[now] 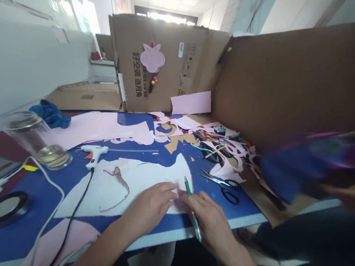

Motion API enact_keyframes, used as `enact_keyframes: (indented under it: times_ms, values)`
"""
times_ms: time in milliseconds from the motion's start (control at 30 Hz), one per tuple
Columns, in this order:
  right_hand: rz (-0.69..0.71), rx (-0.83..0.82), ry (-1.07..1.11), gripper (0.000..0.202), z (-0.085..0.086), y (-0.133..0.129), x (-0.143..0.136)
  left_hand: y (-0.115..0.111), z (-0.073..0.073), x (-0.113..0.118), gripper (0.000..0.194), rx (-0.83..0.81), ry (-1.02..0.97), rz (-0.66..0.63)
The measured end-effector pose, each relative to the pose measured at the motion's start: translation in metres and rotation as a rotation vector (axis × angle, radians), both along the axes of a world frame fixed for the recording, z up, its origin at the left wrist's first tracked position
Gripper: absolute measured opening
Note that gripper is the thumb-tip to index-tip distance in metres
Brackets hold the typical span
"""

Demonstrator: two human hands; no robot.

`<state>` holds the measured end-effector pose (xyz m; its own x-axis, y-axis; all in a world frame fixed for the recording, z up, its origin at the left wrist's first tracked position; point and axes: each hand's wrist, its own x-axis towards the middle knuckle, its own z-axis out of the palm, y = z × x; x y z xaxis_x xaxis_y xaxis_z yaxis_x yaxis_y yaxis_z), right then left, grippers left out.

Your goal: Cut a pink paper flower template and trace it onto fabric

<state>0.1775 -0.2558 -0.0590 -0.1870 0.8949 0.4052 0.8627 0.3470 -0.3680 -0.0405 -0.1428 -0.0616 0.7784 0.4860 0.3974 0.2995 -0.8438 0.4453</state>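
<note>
A large white sheet with curved cut edges (147, 175) lies on the blue table in front of me. My left hand (154, 203) rests near its lower right part, fingers bent together at a small pink piece (179, 199); whether they pinch it is unclear. My right hand (205, 213) is closed around a green pencil (187, 186), its tip pointing up and away, with its fingertips also at the pink piece. Black-handled scissors (224, 183) lie partly open to the right of the sheet. A thin curled strip (123, 185) lies on the sheet.
A white glue gun (94, 153) with its cord, a glass jar (53, 154) and a tape roll (6, 208) are at left. Paper scraps (228, 149) pile up at right, before cardboard walls (166, 80). A blurred person's arm (353, 194) is at far right.
</note>
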Motion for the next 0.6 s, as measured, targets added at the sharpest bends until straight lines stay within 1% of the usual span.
enact_keyframes:
  times_ms: [133, 300, 500, 600]
  values:
    - [0.000, -0.021, -0.004, 0.032, 0.0040, -0.0005, -0.0006, 0.0004, 0.0020, 0.0019, 0.033, -0.002, -0.005, -0.008]
    - [-0.009, -0.060, 0.020, 0.030, 0.0067, -0.0020, -0.0003, 0.0005, 0.0065, 0.0040, 0.033, -0.007, 0.002, -0.021]
    - [-0.034, -0.076, -0.004, 0.037, 0.0057, -0.0020, 0.0001, 0.0026, 0.0039, 0.0033, 0.031, -0.027, 0.009, 0.004]
    - [-0.039, -0.075, -0.024, 0.038, 0.0067, -0.0016, -0.0005, 0.0022, 0.0038, 0.0039, 0.032, -0.005, 0.009, 0.002]
